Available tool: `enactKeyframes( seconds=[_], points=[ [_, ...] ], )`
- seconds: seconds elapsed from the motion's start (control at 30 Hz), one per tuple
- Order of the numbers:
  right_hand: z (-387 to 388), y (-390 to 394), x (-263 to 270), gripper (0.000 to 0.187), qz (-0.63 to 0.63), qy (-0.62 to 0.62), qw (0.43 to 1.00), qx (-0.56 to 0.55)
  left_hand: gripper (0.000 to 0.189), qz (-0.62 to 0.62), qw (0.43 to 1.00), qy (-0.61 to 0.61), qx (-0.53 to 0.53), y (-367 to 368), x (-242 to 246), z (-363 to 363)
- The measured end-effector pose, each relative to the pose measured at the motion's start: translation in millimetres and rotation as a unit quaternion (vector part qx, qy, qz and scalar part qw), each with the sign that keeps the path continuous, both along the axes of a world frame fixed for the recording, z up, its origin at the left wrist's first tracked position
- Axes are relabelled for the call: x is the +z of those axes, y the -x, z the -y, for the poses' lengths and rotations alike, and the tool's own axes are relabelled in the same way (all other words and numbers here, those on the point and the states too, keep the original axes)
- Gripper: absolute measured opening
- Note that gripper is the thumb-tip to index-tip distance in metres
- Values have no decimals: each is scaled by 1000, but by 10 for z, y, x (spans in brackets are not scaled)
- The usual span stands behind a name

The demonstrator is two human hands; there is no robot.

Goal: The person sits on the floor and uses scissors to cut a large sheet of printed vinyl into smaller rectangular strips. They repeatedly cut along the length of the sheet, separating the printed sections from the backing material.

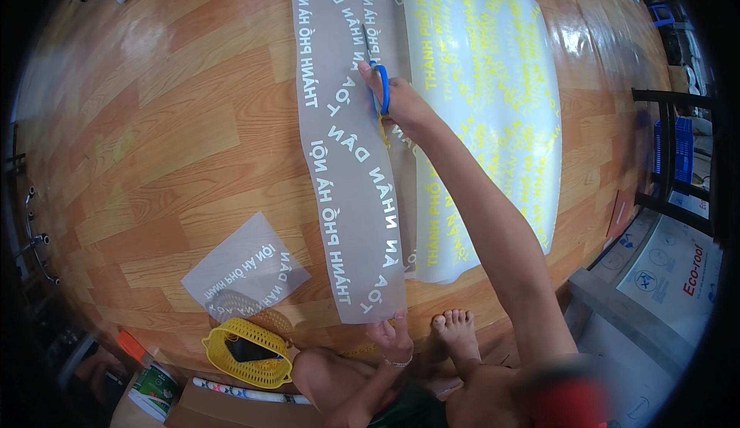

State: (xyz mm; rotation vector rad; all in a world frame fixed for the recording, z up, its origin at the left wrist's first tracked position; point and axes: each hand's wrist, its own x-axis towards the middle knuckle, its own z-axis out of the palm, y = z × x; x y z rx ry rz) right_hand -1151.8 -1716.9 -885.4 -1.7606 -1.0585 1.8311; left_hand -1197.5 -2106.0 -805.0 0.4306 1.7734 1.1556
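A long sheet of translucent film [358, 197] with white mirrored lettering lies on the wooden floor. My right hand [399, 96] grips blue-handled scissors [378, 81], whose blades point away over the film. Beside it, under my right forearm, a wider partly rolled sheet [491, 110] bears yellow lettering. My left hand [395, 335] pinches the near edge of the long film strip between thumb and finger. A smaller cut piece of lettered film [248, 272] rests to the left. How far the blades are parted cannot be told.
A yellow plastic basket [248, 353] with a dark object inside stands near my left knee. A patterned roll [248, 390] lies below it. My bare foot [459, 335] is near the sheets. Black metal furniture [670, 139] and a blue crate [673, 150] are at the right.
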Motion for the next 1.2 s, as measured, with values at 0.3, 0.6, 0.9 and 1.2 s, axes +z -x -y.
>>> enactKeyframes(
  seconds=[0.3,0.6,0.9,1.2],
  points=[
    [-45,-8,36,61,-10,4,1000,4,10,36,999,32,7,10,-68,147],
    [-213,-20,-5,67,-13,-1,1000,2,14,-132,984,17,-122,42,-71,186],
    [-264,-21,6,62,-13,-18,1000,11,22,-13,999,9,-36,22,0,52],
    [-364,-67,-51,72,25,-13,998,50,24,-135,985,1,-105,9,-144,249]
  ],
)
